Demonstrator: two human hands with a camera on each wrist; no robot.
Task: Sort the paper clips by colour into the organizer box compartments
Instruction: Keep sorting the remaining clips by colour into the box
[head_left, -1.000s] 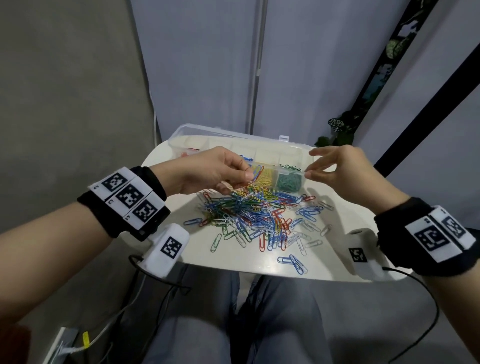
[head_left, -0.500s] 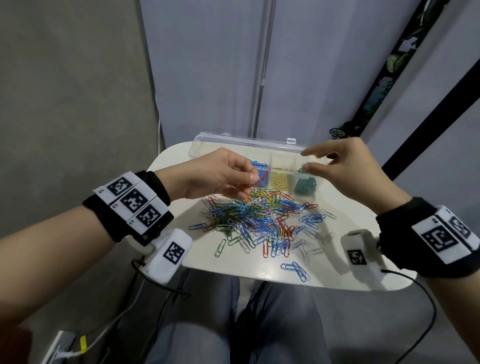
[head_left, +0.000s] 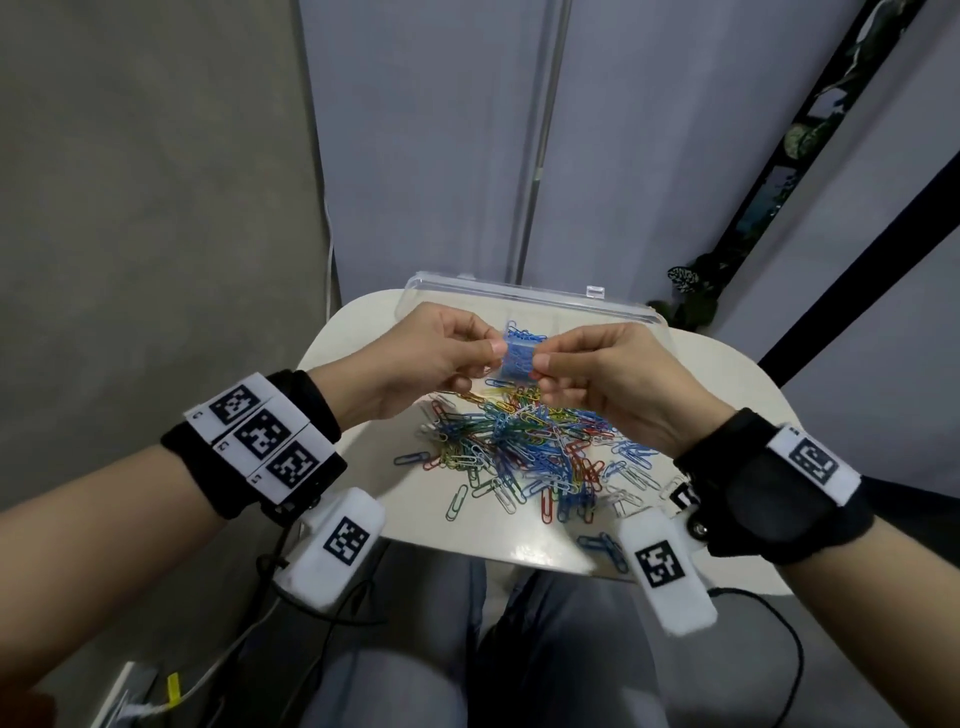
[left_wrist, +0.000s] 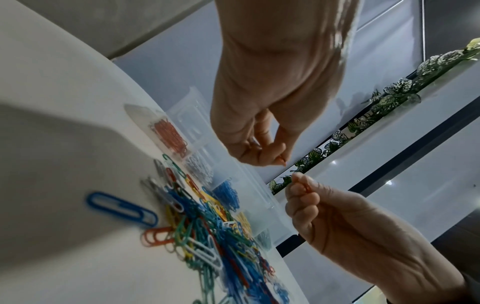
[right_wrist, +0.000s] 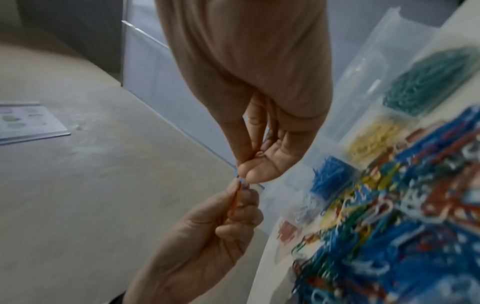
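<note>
both grips meet above the clear plastic organizer box (head_left: 524, 296): the left hand (head_left: 431, 358) pinches an orange-red wire paper clip (right_wrist: 237, 198) and the right hand (head_left: 597, 374) pinches what looks like a blue clip tangled with it. they should probably be eased apart gently over the table (head_left: 727, 395), so that neither drops into the mixed pile of coloured clips (head_left: 524, 447).

Clip colours betw. fingers (right_wrist: 235, 148) unclear; organizer box (head_left: 613, 306) part-hidden by hands.

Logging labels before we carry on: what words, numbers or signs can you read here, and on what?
No readable words or numbers.
Wrist bands: black-and-white square marker codes, no letters.
Wrist cameras: the same kind of marker.
Printed sheet on the floor: too blurred to read.
</note>
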